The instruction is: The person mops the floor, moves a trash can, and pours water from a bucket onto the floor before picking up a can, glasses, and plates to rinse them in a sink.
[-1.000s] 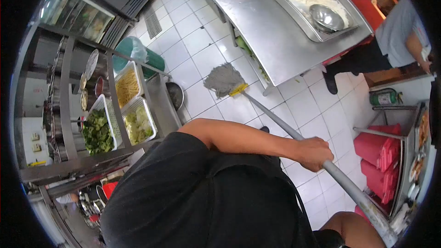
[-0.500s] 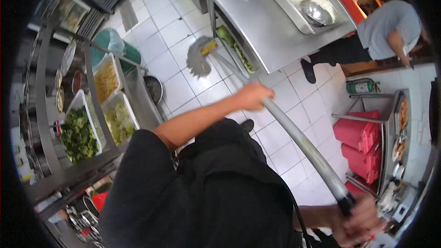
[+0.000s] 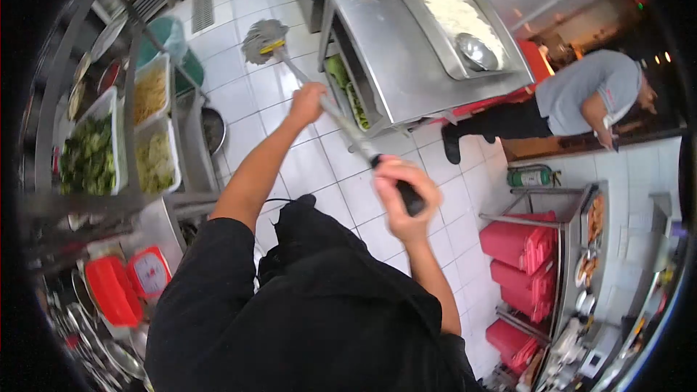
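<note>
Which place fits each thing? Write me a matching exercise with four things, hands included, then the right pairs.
Things
1. Mop head
2. Left hand
3. Right hand
4. Green cylinder

Places
A. Around the black grip at the near end of the mop
B. By the tiled wall, near the red bins
C. On the white floor tiles
D. On the grey pole, between the mop head and the black grip

Right pairs: 1-C, 2-D, 3-A, 4-B

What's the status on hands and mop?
Left hand closed on mop handle; right hand around its black end. Mop head on floor. Steel table close beside handle.
</note>
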